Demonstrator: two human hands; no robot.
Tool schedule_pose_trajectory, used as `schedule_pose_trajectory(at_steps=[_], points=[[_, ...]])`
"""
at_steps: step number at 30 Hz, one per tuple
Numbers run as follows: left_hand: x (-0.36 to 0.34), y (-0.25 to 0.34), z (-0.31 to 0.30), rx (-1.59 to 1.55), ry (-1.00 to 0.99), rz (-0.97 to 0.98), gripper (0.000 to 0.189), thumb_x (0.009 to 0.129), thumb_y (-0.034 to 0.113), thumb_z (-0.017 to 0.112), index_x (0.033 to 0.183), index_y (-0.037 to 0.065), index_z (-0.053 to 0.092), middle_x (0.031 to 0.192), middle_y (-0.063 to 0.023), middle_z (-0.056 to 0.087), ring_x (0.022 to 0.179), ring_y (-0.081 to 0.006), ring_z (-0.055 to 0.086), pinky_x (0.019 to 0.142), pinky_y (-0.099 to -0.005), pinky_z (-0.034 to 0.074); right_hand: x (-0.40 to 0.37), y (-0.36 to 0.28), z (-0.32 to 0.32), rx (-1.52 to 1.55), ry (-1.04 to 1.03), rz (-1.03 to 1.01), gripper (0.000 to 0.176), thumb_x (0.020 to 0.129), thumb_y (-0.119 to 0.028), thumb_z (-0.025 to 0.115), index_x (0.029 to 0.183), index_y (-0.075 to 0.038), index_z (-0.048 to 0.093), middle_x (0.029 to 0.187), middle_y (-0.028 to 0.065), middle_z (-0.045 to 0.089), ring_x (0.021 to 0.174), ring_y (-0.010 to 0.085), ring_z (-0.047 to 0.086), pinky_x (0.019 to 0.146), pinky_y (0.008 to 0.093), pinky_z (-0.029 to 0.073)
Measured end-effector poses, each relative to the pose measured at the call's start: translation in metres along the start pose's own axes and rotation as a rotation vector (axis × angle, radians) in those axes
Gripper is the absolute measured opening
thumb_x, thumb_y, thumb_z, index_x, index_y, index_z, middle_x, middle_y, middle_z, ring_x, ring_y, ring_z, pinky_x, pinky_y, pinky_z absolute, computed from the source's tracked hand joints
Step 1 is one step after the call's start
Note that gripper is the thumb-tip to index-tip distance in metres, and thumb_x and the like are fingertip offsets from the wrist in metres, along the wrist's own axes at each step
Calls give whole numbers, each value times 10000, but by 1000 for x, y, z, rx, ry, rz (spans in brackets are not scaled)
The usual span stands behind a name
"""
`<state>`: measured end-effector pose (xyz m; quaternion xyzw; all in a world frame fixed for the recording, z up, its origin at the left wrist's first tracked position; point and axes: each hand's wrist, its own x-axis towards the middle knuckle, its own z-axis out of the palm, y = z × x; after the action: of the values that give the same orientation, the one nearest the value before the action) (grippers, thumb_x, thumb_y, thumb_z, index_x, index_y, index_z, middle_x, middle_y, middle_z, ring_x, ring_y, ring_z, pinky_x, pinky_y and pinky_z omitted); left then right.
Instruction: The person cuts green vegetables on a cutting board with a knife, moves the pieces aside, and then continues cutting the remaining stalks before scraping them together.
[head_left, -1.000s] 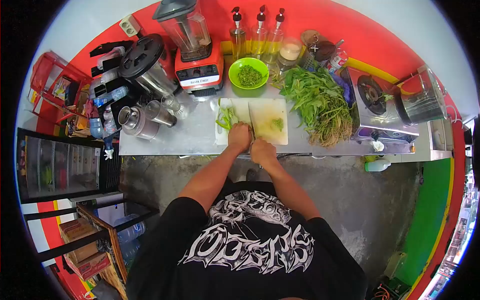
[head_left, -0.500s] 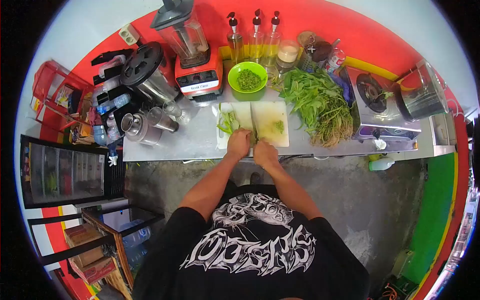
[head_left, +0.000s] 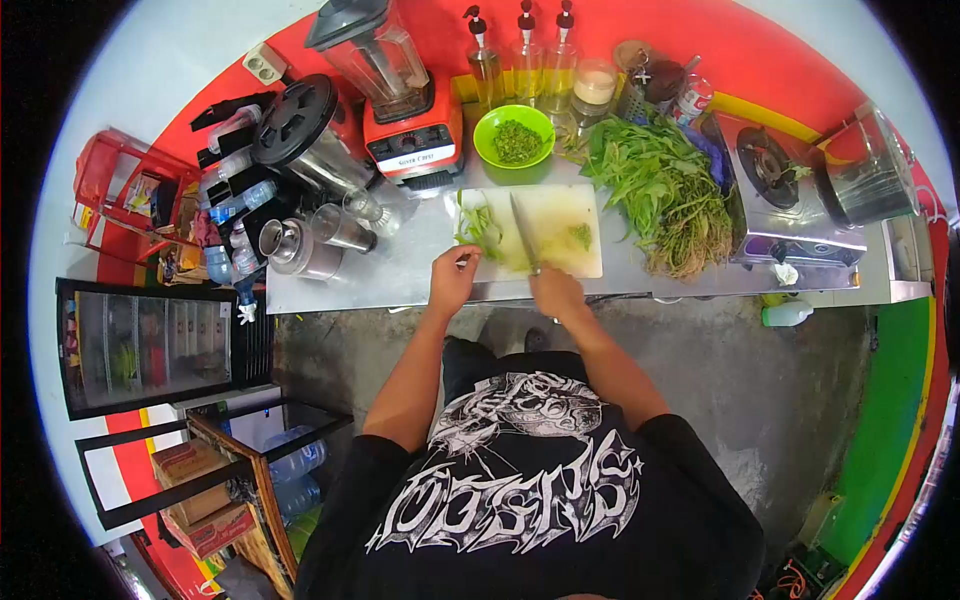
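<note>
My right hand (head_left: 557, 293) grips a kitchen knife (head_left: 523, 228) by its handle. The blade points away from me over the white cutting board (head_left: 562, 203). My left hand (head_left: 453, 280) is at the board's lower left edge, fingers curled in a pinch; whatever is between them is too small to make out. Just beyond it, green stems and leaves (head_left: 480, 230) lie on the board's left side. A small heap of finely chopped greens (head_left: 580, 237) rests on the right side. Behind the board stands a lime-green bowl (head_left: 484, 160) with chopped greens in it.
Right of the board lies a big bunch of leafy greens (head_left: 650, 180) with roots, then a gas stove (head_left: 790, 225). A red blender (head_left: 412, 140), metal shakers (head_left: 300, 245) and glasses stand at left. Pump bottles (head_left: 526, 70) line the back wall.
My left hand has moved left, away from the knife and my right hand. The knife has swung to a slant and its blade shows more. The whole view has shifted slightly.
</note>
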<state>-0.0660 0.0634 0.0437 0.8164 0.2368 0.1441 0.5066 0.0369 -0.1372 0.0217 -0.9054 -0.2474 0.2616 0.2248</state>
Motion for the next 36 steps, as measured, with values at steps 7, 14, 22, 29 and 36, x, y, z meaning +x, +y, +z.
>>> schedule_pose_trajectory(at_steps=[7, 14, 22, 29, 36], points=[[-18, -34, -23, -8, 44, -6, 139, 933, 46, 665, 1037, -20, 729, 947, -81, 753, 870, -153, 684, 845, -307, 534, -3, 23, -46, -166, -8, 165, 440, 976, -424, 559, 1110, -21, 677, 1098, 239, 709, 1044, 413, 677, 910, 521, 525], [-12, -40, -17, -1, 15, -16, 150, 907, 15, 668, 1043, -17, 723, 960, -77, 739, 837, -146, 673, 792, -297, 536, -2, 52, -54, 183, -71, -3, 466, 921, -406, 667, 1079, 32, 656, 1055, 282, 687, 988, 441, 662, 860, 493, 507], [-3, -41, -1, -9, -62, -52, 267, 872, 43, 682, 1138, 17, 696, 1104, -143, 702, 898, -234, 697, 812, -348, 554, -9, 91, -62, 227, -98, 56, 426, 944, -384, 652, 1119, 4, 679, 1073, 262, 692, 998, 427, 661, 870, 474, 501], [7, -43, 11, 98, -28, 96, 360, 829, 26, 711, 1187, 43, 679, 1135, -183, 645, 879, -279, 676, 832, -376, 559, -14, 95, -83, 212, -58, 21, 407, 950, -369, 648, 1117, 0, 684, 973, 227, 713, 906, 385, 679, 824, 452, 499], [14, -33, 16, 163, -107, 28, 345, 836, 57, 714, 1176, 2, 692, 1142, -194, 644, 861, -279, 683, 818, -358, 562, -2, 103, -79, 342, 67, -43, 298, 995, -287, 615, 946, 6, 644, 693, 17, 558, 643, 124, 505, 621, 335, 430]])
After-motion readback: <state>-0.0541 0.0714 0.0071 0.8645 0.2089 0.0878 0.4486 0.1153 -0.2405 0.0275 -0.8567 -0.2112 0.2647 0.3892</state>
